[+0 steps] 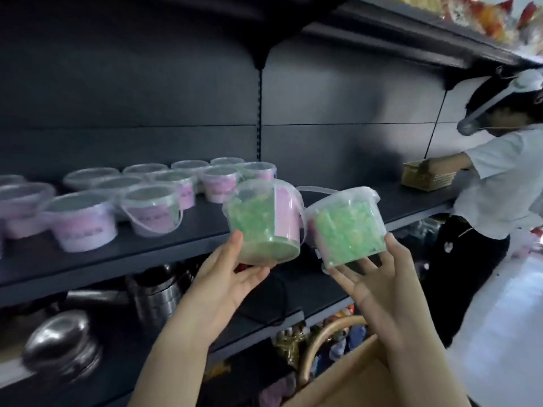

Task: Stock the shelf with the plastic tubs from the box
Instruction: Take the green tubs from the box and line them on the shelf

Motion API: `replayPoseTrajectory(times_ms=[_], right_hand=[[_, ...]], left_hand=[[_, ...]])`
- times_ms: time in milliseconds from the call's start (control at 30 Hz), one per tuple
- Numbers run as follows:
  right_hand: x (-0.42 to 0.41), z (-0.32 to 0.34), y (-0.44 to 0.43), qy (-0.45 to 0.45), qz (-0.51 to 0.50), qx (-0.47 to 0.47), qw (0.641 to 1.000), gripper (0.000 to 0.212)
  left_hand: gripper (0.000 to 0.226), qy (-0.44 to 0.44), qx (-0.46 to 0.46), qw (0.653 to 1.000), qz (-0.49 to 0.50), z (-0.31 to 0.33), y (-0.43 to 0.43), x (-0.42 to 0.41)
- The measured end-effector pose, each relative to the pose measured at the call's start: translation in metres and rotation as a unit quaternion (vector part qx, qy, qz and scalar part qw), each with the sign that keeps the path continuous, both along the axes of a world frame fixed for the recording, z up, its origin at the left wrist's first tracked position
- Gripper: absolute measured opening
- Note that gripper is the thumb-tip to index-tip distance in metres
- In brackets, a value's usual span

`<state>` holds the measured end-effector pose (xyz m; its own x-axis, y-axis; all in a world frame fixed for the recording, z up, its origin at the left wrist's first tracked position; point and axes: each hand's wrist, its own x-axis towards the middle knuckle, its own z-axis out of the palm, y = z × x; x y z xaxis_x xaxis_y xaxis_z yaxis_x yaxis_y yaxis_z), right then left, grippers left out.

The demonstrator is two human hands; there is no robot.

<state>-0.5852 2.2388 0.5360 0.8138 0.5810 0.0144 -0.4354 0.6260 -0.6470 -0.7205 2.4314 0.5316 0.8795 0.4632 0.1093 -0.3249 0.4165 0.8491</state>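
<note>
Though the left tub's (258, 227) label (287, 214) shows, writing blurs.

You have two clear tubs. The left tub (264, 218) shows green filling and a pale pink label. The right tub (346, 227) shows the same green, with a strip of pink at its left edge. The shelved tubs (85, 227) are clear with pink labels and dark print. The shelf (194, 230) is matt black, the pots (158, 292) below it silvery steel, the box (338, 386) tan.
</note>
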Motion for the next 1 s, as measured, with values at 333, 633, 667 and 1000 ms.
replayPoseTrajectory(times_ms=[333, 633, 667, 1000], right_hand=[[-0.073, -0.001, 0.138, -0.090, 0.092, -0.003, 0.992, 0.069], [-0.049, 0.013, 0.159, -0.258, 0.068, -0.058, 0.962, 0.073], [-0.044, 0.015, 0.162, -0.255, 0.062, -0.060, 0.963, 0.075], [0.033, 0.016, 0.181, -0.281, 0.001, -0.171, 0.944, 0.079]], left_hand=[[0.109, 0.017, 0.244, 0.963, 0.111, 0.031, 0.117, -0.091], [0.091, 0.066, 0.336, 0.930, 0.130, 0.040, 0.158, -0.084], [0.094, 0.068, 0.349, 0.924, 0.139, 0.040, 0.159, -0.080], [0.085, 0.153, 0.434, 0.862, 0.213, 0.047, 0.166, -0.013]])
